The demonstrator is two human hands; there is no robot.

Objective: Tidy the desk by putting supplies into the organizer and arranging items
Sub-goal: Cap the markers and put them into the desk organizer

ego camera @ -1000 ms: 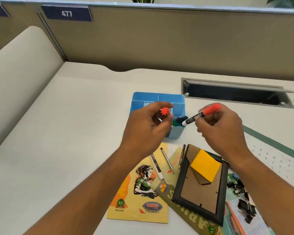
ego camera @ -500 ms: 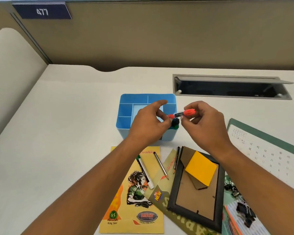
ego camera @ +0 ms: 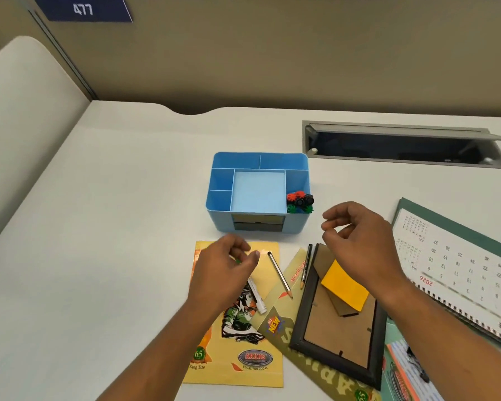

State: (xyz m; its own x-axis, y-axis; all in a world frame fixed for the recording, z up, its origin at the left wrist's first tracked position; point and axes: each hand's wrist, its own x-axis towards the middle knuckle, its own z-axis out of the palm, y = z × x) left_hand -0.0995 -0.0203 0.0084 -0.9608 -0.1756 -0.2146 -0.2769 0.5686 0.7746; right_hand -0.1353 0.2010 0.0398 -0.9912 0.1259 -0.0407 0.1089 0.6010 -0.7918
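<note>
Head view: a blue organizer [ego camera: 257,195] stands on the white desk [ego camera: 104,227], near its middle, with several open compartments on top and a dark drawer front facing the person. Its front-right compartment holds a cluster of marker caps [ego camera: 300,201], red, black, green and blue ends showing upward; the other compartments visible from here show only bare blue floor. The left hand [ego camera: 223,270] is low over a yellow notebook [ego camera: 237,328], fingers curled with thumb and forefinger close around the green-capped end of a white marker [ego camera: 255,296] that lies on the notebook; whether the tips actually touch it cannot be told. The right hand [ego camera: 359,241] hovers to the right of the organizer and apart from it, fingers loosely curled, thumb and forefinger near each other with nothing between them. A pencil [ego camera: 279,274] lies diagonally across the notebook's upper right corner. A second pencil [ego camera: 305,266] lies along the left edge of a black picture frame [ego camera: 336,337], which is face down with an orange sticky pad [ego camera: 344,286] resting on its back. A desk calendar [ego camera: 460,270] lies at the right. A cable slot [ego camera: 402,146] is set in the desk behind.
</note>
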